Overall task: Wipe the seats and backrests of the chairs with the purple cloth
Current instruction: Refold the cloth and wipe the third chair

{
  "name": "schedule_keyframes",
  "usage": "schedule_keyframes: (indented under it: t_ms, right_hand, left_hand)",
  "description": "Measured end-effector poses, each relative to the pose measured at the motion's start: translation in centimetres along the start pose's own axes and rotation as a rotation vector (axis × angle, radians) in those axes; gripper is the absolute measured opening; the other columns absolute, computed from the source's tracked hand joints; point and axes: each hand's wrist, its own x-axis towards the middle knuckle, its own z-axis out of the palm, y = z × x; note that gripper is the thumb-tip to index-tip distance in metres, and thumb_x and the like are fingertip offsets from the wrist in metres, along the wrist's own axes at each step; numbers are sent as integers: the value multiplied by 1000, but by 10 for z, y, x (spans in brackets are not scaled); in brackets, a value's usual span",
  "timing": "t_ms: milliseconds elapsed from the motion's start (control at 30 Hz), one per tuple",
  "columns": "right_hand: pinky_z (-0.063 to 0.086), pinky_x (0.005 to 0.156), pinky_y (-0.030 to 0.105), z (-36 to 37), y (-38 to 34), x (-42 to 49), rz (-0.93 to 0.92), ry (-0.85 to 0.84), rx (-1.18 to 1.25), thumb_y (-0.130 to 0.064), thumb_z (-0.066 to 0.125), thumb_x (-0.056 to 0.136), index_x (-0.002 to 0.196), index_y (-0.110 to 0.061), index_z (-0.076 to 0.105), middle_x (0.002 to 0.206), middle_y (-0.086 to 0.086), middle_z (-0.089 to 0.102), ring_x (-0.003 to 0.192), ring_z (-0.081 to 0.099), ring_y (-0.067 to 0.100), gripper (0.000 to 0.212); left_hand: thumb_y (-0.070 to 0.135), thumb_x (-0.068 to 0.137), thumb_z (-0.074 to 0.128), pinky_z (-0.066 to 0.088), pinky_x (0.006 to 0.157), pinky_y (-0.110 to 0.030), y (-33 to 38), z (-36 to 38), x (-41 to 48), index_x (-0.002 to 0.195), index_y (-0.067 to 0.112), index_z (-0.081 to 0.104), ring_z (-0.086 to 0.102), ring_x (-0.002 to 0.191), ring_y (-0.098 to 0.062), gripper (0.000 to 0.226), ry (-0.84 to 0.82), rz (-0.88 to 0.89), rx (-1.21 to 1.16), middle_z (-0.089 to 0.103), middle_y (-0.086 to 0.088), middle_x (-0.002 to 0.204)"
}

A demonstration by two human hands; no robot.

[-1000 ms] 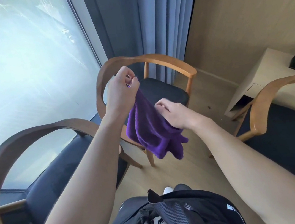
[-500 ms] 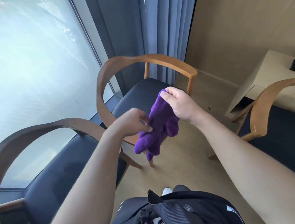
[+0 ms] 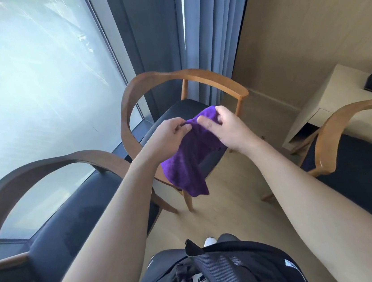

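While purple cloth [image 3: 186, 164] hung before chair [image 3: 207, 78]: held by both hands.
Left hand [image 3: 168, 138]: grip pinched top edge.
Right hand [image 3: 230, 128]: grip pinched same edge, adjacent.

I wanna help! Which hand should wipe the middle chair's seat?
Probably right hand: it grips more of the fuzzy purple cloth, nearer the wooden chair's black seat; left hand only pinches an edge.

No writing, label or number is legible anywhere here.

free: floor [image 3: 235, 205] ahead | blocking: curved backrest [image 3: 184, 74] around dark seat [image 3: 176, 111]
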Motion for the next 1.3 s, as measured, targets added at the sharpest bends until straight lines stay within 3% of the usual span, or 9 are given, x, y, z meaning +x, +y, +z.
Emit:
schedule_keyframes:
  t_ms: [167,300,367,500,633,967,1133,1233,1300]
  right_hand:
    - [39,59,6,10,3,-2,-43,-42,-98,-56,78,75,122,-44,41,99,-33,48,85,51,-9,61]
    - [48,72,12,22,-1,-5,-150,-81,-79,-47,68,88,117,-43,56,97,-29,61,87,60,-8,32]
    - [45,66,6,23,-5,-6,-173,-40,-15,-41,63,94,110,-42,60,93,-27,64,87,60,-14,16]
    - [50,73,10,15,-13,-6,-201,14,120,-37,63,95,107,-37,65,97,-19,69,93,62,-9,12]
    - [50,75,9,3,-25,-6,-245,78,330,-31,64,95,101,-40,66,99,-21,71,96,65,-3,11]
    - [53,81,20,0,-18,-11,-236,97,500,-29,64,96,111,-24,68,103,-6,73,100,68,12,17]
    - [45,74,8,-14,-8,-12,-166,268,78,-37,66,94,107,-28,64,93,-20,67,87,63,-1,16]
    - [40,73,10,-21,1,-13,-45,224,-185,-32,72,90,118,-24,62,97,-18,58,84,55,-2,31]
    - [42,65,13,-22,5,-14,66,165,-274,-29,75,87,105,-22,59,94,-12,58,83,58,5,25]
  left_hand:
    - [31,102,53,54,80,-38,3,-6,-2,107,12,62,63,89,-24,22,110,40,-67,66,-6,95]
    - [26,100,58,57,86,-41,9,-9,-5,107,13,64,67,91,-17,16,98,128,-161,70,-1,95]
    - [22,100,57,57,87,-35,9,-11,-5,110,14,64,67,92,-11,15,143,133,-223,70,3,96]
    - [6,100,44,53,92,-36,-2,-13,-3,115,10,62,63,100,-18,23,270,15,-101,66,-3,107]
    - [1,93,44,53,88,-41,-13,6,-5,107,3,70,65,98,-32,29,47,-138,182,71,-14,103]
    - [28,103,49,50,82,-32,-25,33,-7,111,10,61,66,93,-21,23,-7,-274,-190,71,-7,102]
    - [28,97,62,53,74,-34,-28,32,-11,106,12,51,64,97,-25,22,186,-311,-233,65,-8,101]
    - [26,94,66,53,75,-37,-29,24,-14,97,17,47,64,93,-25,22,255,-268,-314,63,-7,94]
    - [25,94,67,57,78,-38,-30,20,-15,102,20,46,65,93,-23,23,286,-253,-380,64,-8,98]
